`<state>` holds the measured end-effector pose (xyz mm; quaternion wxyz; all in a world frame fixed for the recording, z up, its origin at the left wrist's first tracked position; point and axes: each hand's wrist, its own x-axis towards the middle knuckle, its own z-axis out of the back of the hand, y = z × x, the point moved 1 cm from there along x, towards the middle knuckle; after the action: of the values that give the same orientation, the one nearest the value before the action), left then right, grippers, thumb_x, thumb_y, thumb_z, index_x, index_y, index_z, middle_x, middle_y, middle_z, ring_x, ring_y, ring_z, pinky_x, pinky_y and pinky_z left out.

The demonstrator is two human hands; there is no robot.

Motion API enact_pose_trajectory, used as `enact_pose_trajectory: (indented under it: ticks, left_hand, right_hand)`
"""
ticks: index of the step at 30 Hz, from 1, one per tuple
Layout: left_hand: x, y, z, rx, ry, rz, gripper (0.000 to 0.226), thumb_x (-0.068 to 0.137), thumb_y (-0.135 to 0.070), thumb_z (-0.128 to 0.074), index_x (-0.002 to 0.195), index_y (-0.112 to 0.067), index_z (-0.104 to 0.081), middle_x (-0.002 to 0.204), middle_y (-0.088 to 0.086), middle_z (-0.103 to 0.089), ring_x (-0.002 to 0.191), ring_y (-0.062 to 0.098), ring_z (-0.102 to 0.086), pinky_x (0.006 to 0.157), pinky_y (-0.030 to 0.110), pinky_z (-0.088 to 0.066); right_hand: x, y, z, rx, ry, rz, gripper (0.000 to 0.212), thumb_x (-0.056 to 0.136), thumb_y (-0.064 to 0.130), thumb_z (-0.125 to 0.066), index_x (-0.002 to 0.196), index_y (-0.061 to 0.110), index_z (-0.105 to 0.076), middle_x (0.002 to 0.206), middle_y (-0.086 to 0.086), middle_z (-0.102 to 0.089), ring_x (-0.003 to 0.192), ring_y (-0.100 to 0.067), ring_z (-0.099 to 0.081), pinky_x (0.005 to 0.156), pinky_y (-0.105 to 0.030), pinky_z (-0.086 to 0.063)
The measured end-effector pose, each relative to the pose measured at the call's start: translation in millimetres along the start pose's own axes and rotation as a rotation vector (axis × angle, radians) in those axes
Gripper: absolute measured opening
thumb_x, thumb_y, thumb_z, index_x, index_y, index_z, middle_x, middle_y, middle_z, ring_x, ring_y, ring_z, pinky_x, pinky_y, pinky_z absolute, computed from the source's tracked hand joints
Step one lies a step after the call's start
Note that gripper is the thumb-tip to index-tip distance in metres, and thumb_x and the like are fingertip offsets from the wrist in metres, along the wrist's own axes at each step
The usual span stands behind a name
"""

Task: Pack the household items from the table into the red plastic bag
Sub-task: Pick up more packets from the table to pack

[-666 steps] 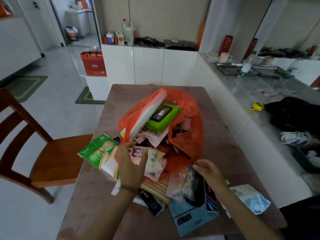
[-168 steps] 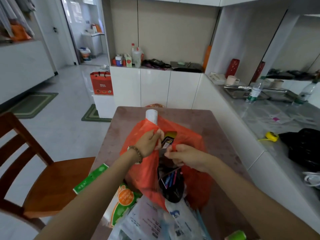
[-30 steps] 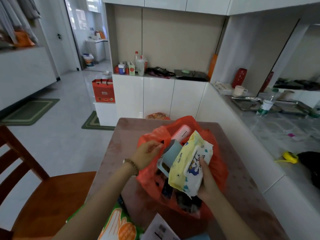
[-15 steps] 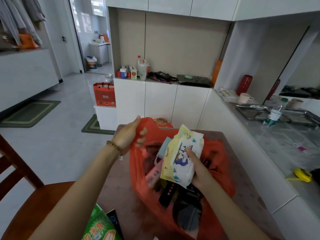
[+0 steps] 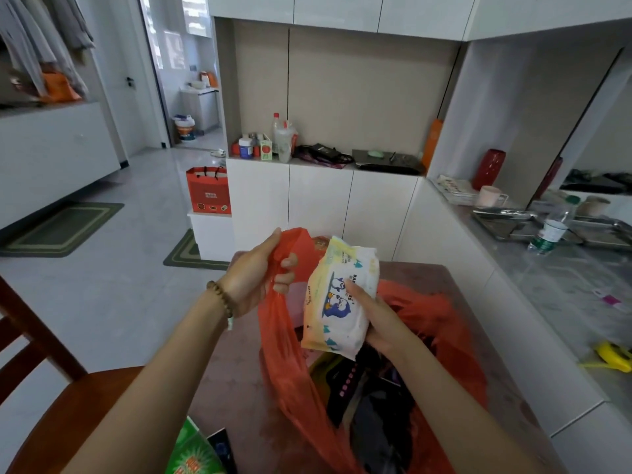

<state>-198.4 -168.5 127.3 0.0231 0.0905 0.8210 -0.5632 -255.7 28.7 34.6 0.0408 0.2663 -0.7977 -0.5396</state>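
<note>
So far: red bag (image 5: 284,364) holds several dark items.
Left hand (image 5: 260,271): fingers clamped on bag rim.
Right hand (image 5: 372,316): fingers clamped on wipes pack (image 5: 338,295).
Left: green packet (image 5: 193,453), lower left, on desk (image 5: 232,378).

I'm holding a wipes pack (image 5: 338,295) in my right hand (image 5: 379,319); I'm reading "BAB" on its front by the penguin pic, rest too blurred. Green packet (image 5: 195,453) at the table's (image 5: 232,371) near edge is showing big yellow chars, not legible. Nothing else readable.
</note>
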Motion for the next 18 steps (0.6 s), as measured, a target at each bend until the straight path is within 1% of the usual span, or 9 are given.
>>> enact_pose_trajectory:
  ticks: [3, 7, 9, 11, 12, 13, 15, 16, 18]
  left_hand:
    - [-5, 0, 6, -0.032, 0.001, -0.013, 0.033, 0.097, -0.047, -0.027, 0.109, -0.017, -0.039, 0.054, -0.005, -0.04, 0.039, 0.005, -0.031, 0.033, 0.015, -0.032]
    - [-7, -2, 6, -0.046, 0.018, -0.016, 0.034, 0.097, -0.046, -0.028, 0.114, -0.019, -0.038, 0.055, -0.005, -0.041, 0.04, 0.006, -0.032, 0.035, 0.016, -0.033]
    - [-7, -1, 5, -0.069, 0.015, -0.025, 0.036, 0.096, -0.046, -0.031, 0.116, -0.018, -0.043, 0.056, -0.004, -0.041, 0.04, 0.007, -0.033, 0.035, 0.016, -0.034]
    - [-7, 2, 3, -0.063, 0.01, -0.027, 0.035, 0.095, -0.047, -0.032, 0.11, -0.017, -0.043, 0.057, -0.003, -0.039, 0.04, 0.007, -0.033, 0.035, 0.016, -0.034]
    - [-8, 3, 3, -0.046, 0.006, -0.03, 0.034, 0.094, -0.048, -0.033, 0.107, -0.017, -0.042, 0.057, -0.003, -0.038, 0.04, 0.007, -0.034, 0.036, 0.016, -0.034]
    - [-10, 5, 2, -0.022, 0.001, -0.032, 0.035, 0.094, -0.049, -0.034, 0.105, -0.018, -0.043, 0.058, -0.001, -0.037, 0.04, 0.007, -0.034, 0.037, 0.017, -0.035]
    - [-13, 8, 1, 0.023, -0.008, -0.047, 0.039, 0.093, -0.05, -0.035, 0.103, -0.016, -0.049, 0.06, 0.001, -0.037, 0.042, 0.009, -0.037, 0.039, 0.018, -0.038]
    - [-16, 11, 1, 0.039, -0.021, -0.07, 0.04, 0.093, -0.049, -0.037, 0.107, -0.014, -0.051, 0.061, 0.001, -0.039, 0.044, 0.01, -0.039, 0.041, 0.019, -0.04]
    - [-21, 15, 1, 0.074, -0.04, -0.117, 0.038, 0.094, -0.042, -0.04, 0.117, -0.013, -0.051, 0.062, 0.001, -0.044, 0.047, 0.012, -0.043, 0.045, 0.022, -0.044]
  right_hand:
    - [-9, -6, 1, -0.118, -0.072, -0.056, 0.054, 0.068, 0.039, -0.077, 0.115, 0.015, -0.064, 0.106, -0.011, -0.074, 0.094, -0.027, -0.072, 0.073, -0.036, -0.059]
    - [-21, -19, 0, -0.158, -0.02, -0.301, 0.053, 0.071, 0.039, -0.077, 0.112, 0.008, -0.07, 0.108, -0.019, -0.072, 0.093, -0.033, -0.07, 0.087, -0.044, -0.056]
    - [-18, -20, -6, -0.155, -0.134, -0.245, 0.055, 0.078, 0.034, -0.074, 0.123, 0.005, -0.061, 0.109, -0.021, -0.07, 0.09, -0.033, -0.07, 0.083, -0.045, -0.057]
    - [-10, -20, -8, -0.19, -0.399, -0.08, 0.06, 0.084, 0.03, -0.07, 0.134, 0.009, -0.044, 0.118, -0.019, -0.065, 0.087, -0.029, -0.069, 0.074, -0.038, -0.058]
    - [-8, -19, -8, -0.232, -0.53, -0.006, 0.064, 0.086, 0.027, -0.068, 0.138, 0.01, -0.035, 0.125, -0.017, -0.06, 0.09, -0.026, -0.066, 0.074, -0.034, -0.056]
    - [-5, -20, -6, -0.284, -0.617, 0.049, 0.066, 0.087, 0.023, -0.066, 0.141, 0.009, -0.03, 0.131, -0.016, -0.055, 0.099, -0.027, -0.063, 0.079, -0.034, -0.053]
    - [-2, -25, 1, -0.398, -0.668, 0.08, 0.069, 0.087, 0.015, -0.065, 0.143, 0.005, -0.026, 0.14, -0.017, -0.046, 0.12, -0.031, -0.053, 0.097, -0.038, -0.047]
    - [-3, -28, 6, -0.45, -0.655, 0.07, 0.068, 0.086, 0.013, -0.066, 0.142, 0.004, -0.028, 0.141, -0.018, -0.045, 0.124, -0.031, -0.05, 0.102, -0.04, -0.045]
    - [-9, -32, 15, -0.498, -0.604, 0.062, 0.066, 0.082, 0.013, -0.071, 0.138, 0.003, -0.037, 0.138, -0.017, -0.05, 0.124, -0.03, -0.052, 0.103, -0.044, -0.045]
